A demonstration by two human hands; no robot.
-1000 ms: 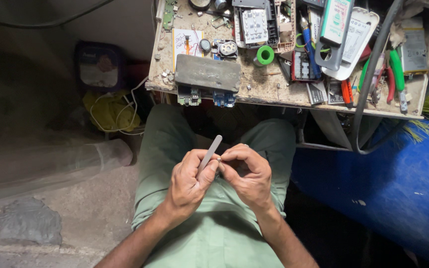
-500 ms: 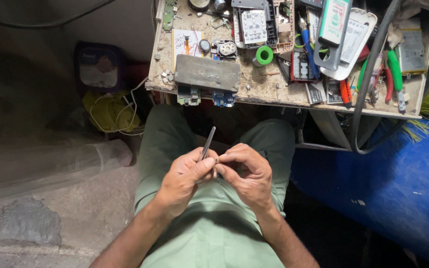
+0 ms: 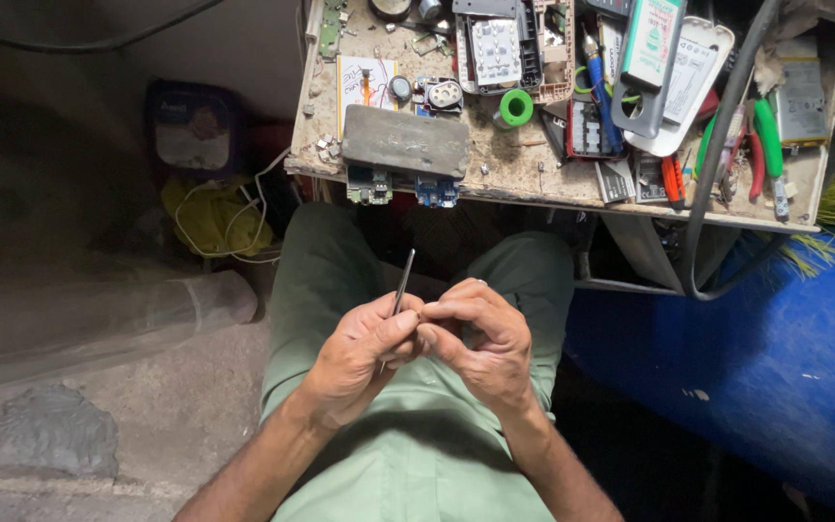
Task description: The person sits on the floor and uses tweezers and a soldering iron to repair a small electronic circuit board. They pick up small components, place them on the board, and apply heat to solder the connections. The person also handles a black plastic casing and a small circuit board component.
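Closest to the camera, the two hands meet over the lap, above green trousers. The left hand (image 3: 359,353) is clamped around thin metal tweezers (image 3: 402,280), whose upper end sticks up and tilts slightly right out of the fist. The right hand (image 3: 480,343) is closed too, its fingertips pressed against the left thumb; something small may be pinched there, but it is hidden by the fingers.

Beyond the knees stands a worn table (image 3: 524,179) crowded with parts. At its near edge lies a grey rectangular block (image 3: 405,142), with two small circuit boards (image 3: 400,188) poking out just below it. Further back sit a green roll of tape (image 3: 515,106), a keypad board (image 3: 496,48) and a white and green handset case (image 3: 667,58). Red-handled and green-handled pliers (image 3: 761,145) lie near the right end, beside a thick black cable (image 3: 712,164) looping over the edge.

To the left, on the floor, sits a tangle of yellow wire (image 3: 210,217).
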